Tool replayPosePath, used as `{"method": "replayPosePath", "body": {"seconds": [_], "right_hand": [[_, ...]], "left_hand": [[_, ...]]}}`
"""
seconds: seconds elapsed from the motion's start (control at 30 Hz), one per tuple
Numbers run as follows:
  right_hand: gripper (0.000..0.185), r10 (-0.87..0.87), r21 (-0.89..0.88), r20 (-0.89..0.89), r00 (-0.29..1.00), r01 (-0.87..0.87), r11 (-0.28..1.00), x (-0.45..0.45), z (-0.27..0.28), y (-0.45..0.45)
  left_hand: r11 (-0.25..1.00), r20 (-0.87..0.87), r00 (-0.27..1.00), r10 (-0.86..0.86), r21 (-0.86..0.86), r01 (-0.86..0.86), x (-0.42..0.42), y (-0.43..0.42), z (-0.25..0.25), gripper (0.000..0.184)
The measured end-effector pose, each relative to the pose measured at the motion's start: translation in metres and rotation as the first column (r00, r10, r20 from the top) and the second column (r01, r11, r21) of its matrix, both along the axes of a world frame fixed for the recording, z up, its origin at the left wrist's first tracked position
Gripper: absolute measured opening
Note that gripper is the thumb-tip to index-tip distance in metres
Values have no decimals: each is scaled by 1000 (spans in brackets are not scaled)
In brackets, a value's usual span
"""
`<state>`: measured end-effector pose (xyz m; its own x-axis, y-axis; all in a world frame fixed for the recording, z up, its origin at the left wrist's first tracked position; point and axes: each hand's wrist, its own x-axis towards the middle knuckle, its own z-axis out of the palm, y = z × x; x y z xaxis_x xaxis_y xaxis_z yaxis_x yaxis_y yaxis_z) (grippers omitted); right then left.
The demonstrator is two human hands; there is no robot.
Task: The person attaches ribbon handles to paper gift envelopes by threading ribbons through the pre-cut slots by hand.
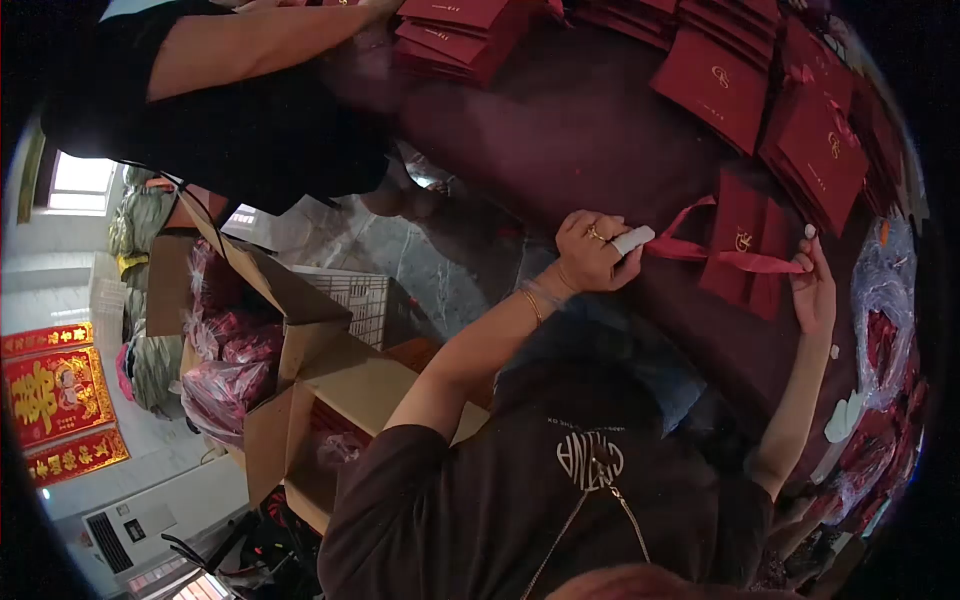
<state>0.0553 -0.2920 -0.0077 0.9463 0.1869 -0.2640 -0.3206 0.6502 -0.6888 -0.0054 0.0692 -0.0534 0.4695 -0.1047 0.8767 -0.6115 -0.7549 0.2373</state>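
Note:
A small dark red bag (740,245) with a gold emblem lies on the dark red table cover, between my two hands. A red ribbon crosses its front. My left hand (595,252), with a ring and a white wrapping on one digit, is closed on the ribbon at the left of the bag. My right hand (815,285) pinches the ribbon's other end at the right of the bag. A small white piece shows at a fingertip of that hand.
Stacks of red bags (715,85) lie along the table's far side. Clear plastic wrapping (885,300) is at the right edge. At left stand an open cardboard box (350,385) and a white crate (350,300). Another person's arm (260,45) reaches in at the upper left.

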Motion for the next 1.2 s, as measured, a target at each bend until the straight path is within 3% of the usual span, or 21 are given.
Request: {"method": "replayPosePath", "body": {"seconds": [0.1,0.37,0.67,0.9,1.0,1.2], "right_hand": [[21,-39,-56,28,999,40,998,-4,6,7],[23,-1,52,45,999,-1,999,-4,-3,-4],[29,0,-16,22,1000,1,1000,-5,0,0],[30,22,16,108,994,-24,1000,-4,-6,-1],[29,-82,-55,76,994,86,995,-3,-5,5],[25,-73,-40,10,997,73,997,-8,-5,6]], "left_hand": [[1000,6,1000,-9,-10,9,1,-3,1,20],[1000,31,999,-13,-10,13,1,-1,3,16],[1000,-3,1000,-19,-20,19,-1,-2,4,19],[1000,1,1000,-20,-20,20,-2,-2,8,19],[999,11,999,-31,-10,31,1,0,2,20],[999,-32,999,-41,23,41,-5,0,12,23]]}}
